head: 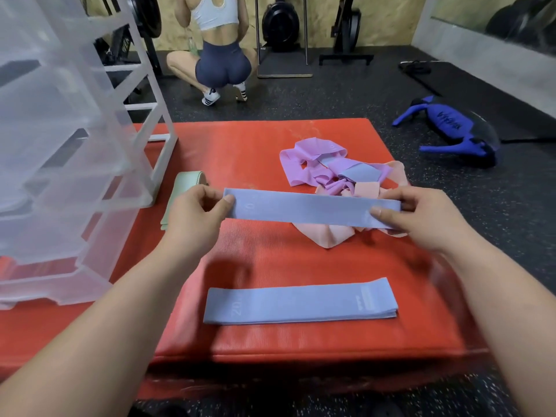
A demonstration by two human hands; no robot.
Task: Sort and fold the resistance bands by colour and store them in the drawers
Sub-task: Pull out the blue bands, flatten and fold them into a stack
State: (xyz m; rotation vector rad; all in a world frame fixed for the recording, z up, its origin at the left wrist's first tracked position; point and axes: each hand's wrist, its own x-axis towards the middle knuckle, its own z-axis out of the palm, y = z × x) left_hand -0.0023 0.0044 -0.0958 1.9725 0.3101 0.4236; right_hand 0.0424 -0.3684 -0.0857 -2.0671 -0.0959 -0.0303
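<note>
Left hand (195, 209) and right hand (412, 212) are each pinching an end of the blue band (304, 210), stretching it flat; it is probably light, soft and floppy, best held at both ends.

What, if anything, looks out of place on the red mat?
Only the heap at the far right of the red mat: purple and pink bands lie crumpled with a stray blue band among them. The blue stack lies flat; the left hand and right hand pinch the held band straight. Nothing looks damaged.
</note>
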